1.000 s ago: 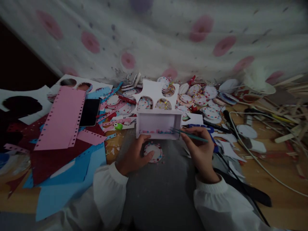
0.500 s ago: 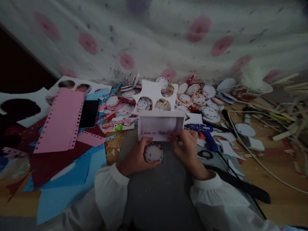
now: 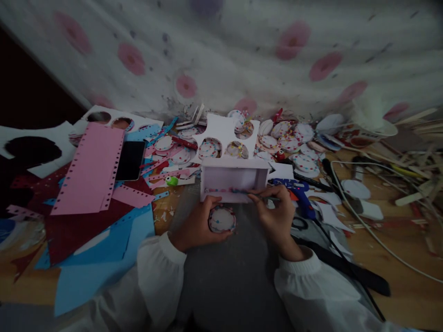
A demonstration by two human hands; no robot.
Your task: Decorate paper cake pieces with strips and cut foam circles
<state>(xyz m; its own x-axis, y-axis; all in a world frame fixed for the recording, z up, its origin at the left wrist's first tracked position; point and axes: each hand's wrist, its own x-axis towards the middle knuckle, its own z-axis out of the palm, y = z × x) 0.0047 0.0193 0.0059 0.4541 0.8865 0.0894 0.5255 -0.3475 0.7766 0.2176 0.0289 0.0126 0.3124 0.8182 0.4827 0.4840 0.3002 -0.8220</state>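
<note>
In my left hand (image 3: 199,223) is a round white disc (image 3: 221,220) with red and blue dots around its rim, gripped by thumb and fingers. My right hand (image 3: 278,216) pinches a thin dark stick-like tool (image 3: 265,197), whose exact kind I cannot make out. The tool's tip reaches left into a white open-fronted box (image 3: 235,163) just beyond both hands. Small pink, red and blue bits (image 3: 221,190) lie in a row along the box's lower inside. The left thumb is close to the box's lower left corner.
A blue glue gun (image 3: 302,198) lies right of the box, its cord running toward me. Dotted discs (image 3: 304,162) are heaped behind. Pink sheets (image 3: 90,170), a phone (image 3: 130,160) and blue paper (image 3: 138,244) lie left. A white cable (image 3: 367,235) loops at right.
My right hand has shifted slightly right and turned, so the tool shows more clearly, its tip among the coloured bits. The left hand still grips the disc. The whole view has shifted slightly.
</note>
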